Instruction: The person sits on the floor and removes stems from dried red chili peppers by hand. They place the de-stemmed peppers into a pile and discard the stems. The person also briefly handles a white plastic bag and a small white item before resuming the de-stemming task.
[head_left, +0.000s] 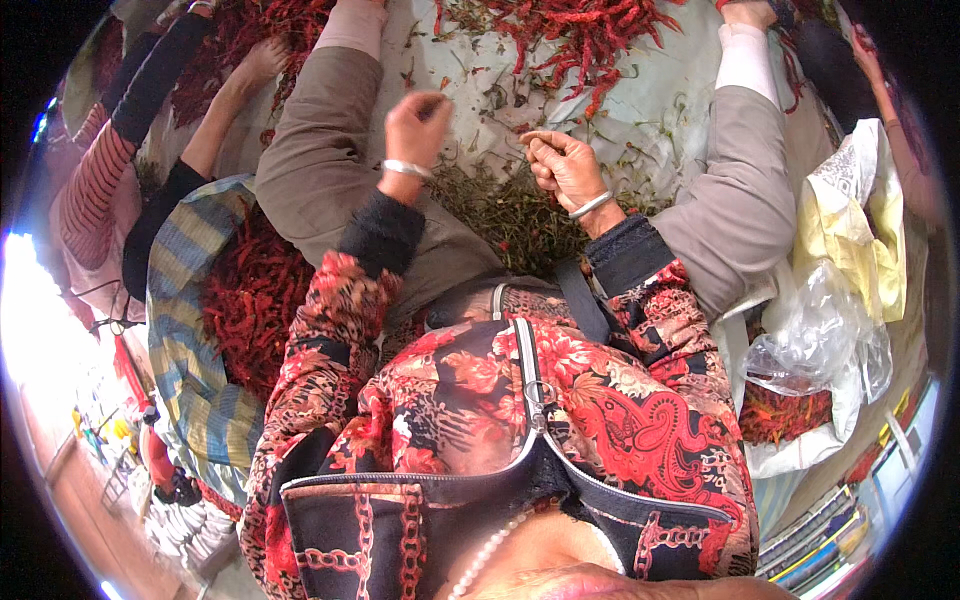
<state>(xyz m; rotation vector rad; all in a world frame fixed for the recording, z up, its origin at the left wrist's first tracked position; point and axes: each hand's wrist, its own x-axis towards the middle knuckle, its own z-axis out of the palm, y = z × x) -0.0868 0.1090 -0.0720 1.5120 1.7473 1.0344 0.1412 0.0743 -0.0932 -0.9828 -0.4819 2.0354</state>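
Observation:
My left hand (417, 129), with a silver bangle at its wrist, is raised with curled fingers and is blurred; whether it holds something cannot be told. To its right, my right hand (564, 166) has its thumb and forefinger pinched together, and something small and thin may be between the tips. Both are above a pale sheet (480, 90) strewn with stems and scraps. A heap of dried green stems (517, 210) lies just below the hands, between my legs. Beyond them is a pile of dried red chili peppers (585, 30).
A checked woven sack (172, 300) of red chilies stands on the left. On the right are a white sack (806, 457) with chilies, a clear plastic bag (814, 337) and a yellow-lined sack (847, 225). Other people's arms and legs show on both sides, one bare hand (264, 61) near chilies.

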